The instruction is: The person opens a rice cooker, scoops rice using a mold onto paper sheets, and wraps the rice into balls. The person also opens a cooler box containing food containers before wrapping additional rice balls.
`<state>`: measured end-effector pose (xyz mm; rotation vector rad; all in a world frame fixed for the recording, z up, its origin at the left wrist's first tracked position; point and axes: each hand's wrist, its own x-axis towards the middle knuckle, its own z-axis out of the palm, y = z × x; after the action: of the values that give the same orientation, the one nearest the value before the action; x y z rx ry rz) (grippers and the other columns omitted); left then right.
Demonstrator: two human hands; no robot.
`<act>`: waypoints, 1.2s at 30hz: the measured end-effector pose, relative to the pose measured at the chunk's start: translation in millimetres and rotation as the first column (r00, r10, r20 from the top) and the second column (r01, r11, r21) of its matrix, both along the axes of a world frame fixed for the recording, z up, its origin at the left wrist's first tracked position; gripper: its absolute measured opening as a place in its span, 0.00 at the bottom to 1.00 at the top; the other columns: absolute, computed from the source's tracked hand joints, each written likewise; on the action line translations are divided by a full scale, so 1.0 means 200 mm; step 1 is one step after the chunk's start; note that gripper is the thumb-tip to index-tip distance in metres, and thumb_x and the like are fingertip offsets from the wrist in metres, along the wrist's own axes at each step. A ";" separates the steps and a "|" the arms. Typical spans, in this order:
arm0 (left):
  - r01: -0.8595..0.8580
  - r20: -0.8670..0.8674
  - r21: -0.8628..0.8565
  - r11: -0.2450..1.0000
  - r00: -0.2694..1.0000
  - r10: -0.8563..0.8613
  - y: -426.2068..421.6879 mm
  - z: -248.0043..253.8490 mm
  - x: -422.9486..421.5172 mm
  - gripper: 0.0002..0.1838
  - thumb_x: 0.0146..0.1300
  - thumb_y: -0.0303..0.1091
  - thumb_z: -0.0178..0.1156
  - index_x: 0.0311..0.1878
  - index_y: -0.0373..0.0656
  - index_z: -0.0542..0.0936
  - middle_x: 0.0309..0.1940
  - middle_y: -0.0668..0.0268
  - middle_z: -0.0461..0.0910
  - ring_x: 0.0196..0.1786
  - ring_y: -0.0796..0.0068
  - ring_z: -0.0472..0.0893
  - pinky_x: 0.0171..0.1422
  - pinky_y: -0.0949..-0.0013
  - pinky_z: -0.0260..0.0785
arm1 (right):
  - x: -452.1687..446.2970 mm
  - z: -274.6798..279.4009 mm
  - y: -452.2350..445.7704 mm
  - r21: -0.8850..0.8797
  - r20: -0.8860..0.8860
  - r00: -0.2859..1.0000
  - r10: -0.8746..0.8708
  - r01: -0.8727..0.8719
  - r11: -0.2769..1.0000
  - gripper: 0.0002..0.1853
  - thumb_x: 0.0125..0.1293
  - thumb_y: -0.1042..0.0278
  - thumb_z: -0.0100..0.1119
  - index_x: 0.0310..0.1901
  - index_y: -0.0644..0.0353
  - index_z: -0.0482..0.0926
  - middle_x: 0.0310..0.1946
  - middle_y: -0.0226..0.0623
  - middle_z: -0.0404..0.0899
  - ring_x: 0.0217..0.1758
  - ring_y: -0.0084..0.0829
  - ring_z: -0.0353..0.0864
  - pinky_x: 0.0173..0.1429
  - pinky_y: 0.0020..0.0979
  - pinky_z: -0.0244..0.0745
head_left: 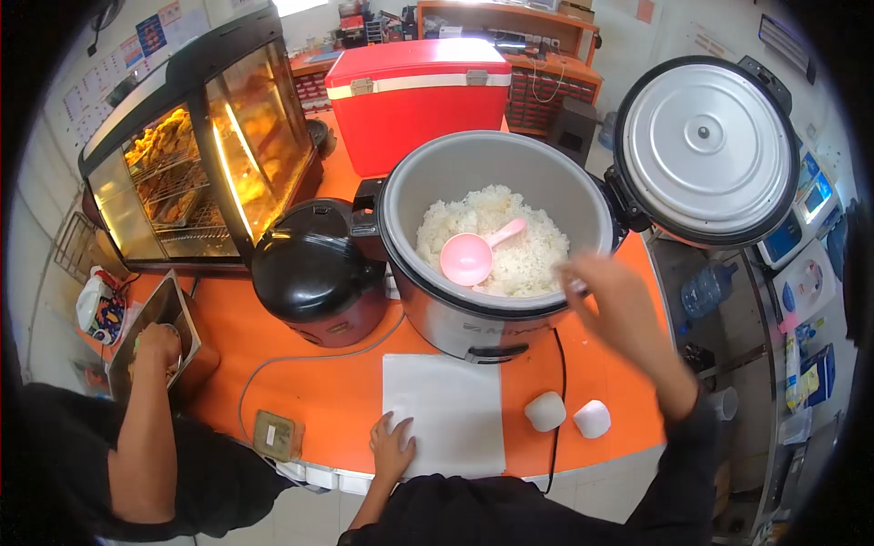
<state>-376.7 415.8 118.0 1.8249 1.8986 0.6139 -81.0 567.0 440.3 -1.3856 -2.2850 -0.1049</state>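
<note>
My left hand (392,448) rests with fingers spread on the lower left part of a white paper sheet (446,400), which lies on the orange table. My right hand (605,296) is at the right front rim of a large rice cooker (473,332); its fingers are somewhat blurred, stretched towards the pot, with nothing visible in them. Inside the cooker is a heap of white rice (537,250). A pink scoop (466,259) lies on the rice, its handle pointing to the upper right, apart from my hand. The cooker's round lid (706,150) stands open to the right.
A smaller dark rice cooker (319,273) stands left of the big one. Behind are a red cool box (419,109) and a lit food warmer (182,182). Two white lumps (546,411) sit near a black cable. A co-worker's hand (157,346) reaches into a metal container (196,359).
</note>
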 end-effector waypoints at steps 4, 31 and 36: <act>-0.031 0.175 0.081 0.996 0.984 0.017 0.08 -0.05 -0.11 0.17 0.51 0.29 0.57 0.47 0.48 0.78 0.51 0.56 0.69 0.57 0.55 0.65 0.59 0.58 0.59 | -0.01 -0.30 0.85 -0.264 0.349 0.911 0.219 -0.128 0.956 0.10 0.52 0.76 0.54 0.38 0.58 0.78 0.37 0.38 0.75 0.44 0.41 0.75 0.45 0.37 0.71; -0.192 0.465 0.666 0.720 0.862 -0.201 1.43 1.30 -0.11 0.10 0.58 0.25 0.48 0.42 0.37 0.75 0.42 0.59 0.75 0.46 0.68 0.74 0.51 0.69 0.64 | -0.17 -0.33 1.12 -0.649 0.371 0.925 0.077 0.199 0.734 0.29 0.55 0.59 0.53 0.55 0.70 0.62 0.36 0.54 0.77 0.36 0.45 0.80 0.37 0.41 0.74; -0.004 0.606 0.305 0.952 0.772 -0.191 1.83 1.06 -0.13 0.17 0.65 0.29 0.39 0.56 0.33 0.65 0.55 0.52 0.68 0.61 0.62 0.66 0.65 0.66 0.53 | -0.18 -0.27 1.17 -0.748 0.112 0.902 -0.416 0.352 0.562 0.30 0.61 0.55 0.47 0.59 0.67 0.56 0.37 0.54 0.77 0.32 0.43 0.81 0.34 0.40 0.74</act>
<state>-403.1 781.6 330.0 1.5700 1.2961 1.3377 -117.4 801.5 387.2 -2.2450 -1.9585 0.8682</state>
